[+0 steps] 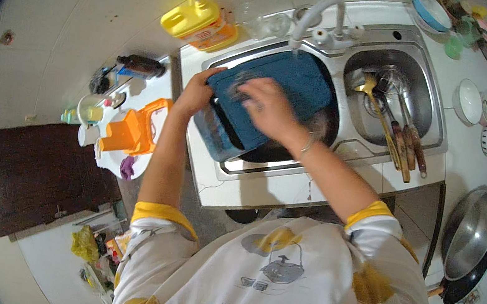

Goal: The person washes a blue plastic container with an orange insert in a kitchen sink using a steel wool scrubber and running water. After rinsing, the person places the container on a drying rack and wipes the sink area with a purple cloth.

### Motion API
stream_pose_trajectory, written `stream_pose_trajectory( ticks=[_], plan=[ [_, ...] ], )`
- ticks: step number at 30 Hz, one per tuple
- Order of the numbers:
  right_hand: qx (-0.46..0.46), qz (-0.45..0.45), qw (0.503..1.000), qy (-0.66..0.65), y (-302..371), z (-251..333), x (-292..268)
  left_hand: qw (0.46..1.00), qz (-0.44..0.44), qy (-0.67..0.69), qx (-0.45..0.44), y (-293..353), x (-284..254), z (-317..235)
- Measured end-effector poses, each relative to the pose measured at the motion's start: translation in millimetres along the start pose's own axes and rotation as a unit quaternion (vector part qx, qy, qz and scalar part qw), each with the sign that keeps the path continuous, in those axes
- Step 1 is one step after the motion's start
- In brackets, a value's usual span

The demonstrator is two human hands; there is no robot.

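A dark blue rectangular plastic bin (293,74) lies tilted over the left sink basin, under the tap. My left hand (196,91) grips its left edge, fingers curled over the rim. Against its broad blue face, my right hand (269,108) presses a small greyish scouring pad (241,84), which is blurred and partly hidden by the fingers. A bracelet circles my right wrist. Above the bin's far edge hangs the white tap (318,28); whether water runs from it I cannot tell.
In the right sink basin (358,59) rest a whisk (393,83) and several long-handled utensils. A yellow pump bottle (203,23) stands behind the left basin. Bowls (468,100) and a large metal pan (472,230) line the right side. An orange plastic holder (136,133) stands at the left.
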State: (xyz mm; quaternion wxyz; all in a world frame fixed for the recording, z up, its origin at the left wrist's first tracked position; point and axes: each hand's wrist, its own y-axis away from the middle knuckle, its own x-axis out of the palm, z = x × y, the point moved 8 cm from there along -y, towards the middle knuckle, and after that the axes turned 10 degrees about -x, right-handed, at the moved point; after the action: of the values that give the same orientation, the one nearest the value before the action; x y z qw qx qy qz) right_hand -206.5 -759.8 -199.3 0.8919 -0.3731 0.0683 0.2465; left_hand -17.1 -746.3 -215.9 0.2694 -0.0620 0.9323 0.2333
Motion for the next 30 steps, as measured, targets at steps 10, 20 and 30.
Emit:
stream_pose_trajectory(
  ticks=[10,20,30],
  plan=[
    [0.203,-0.063,0.975,0.06,21,-131,-47,0.991,-0.055,-0.119,0.011,67,-11,-33],
    [0.296,-0.041,0.952,0.064,-1,-171,-54,0.979,-0.165,-0.117,0.029,136,-9,-37],
    [0.15,-0.084,0.983,0.071,-30,-94,-31,0.978,-0.182,-0.09,0.036,146,-4,-30]
  ],
)
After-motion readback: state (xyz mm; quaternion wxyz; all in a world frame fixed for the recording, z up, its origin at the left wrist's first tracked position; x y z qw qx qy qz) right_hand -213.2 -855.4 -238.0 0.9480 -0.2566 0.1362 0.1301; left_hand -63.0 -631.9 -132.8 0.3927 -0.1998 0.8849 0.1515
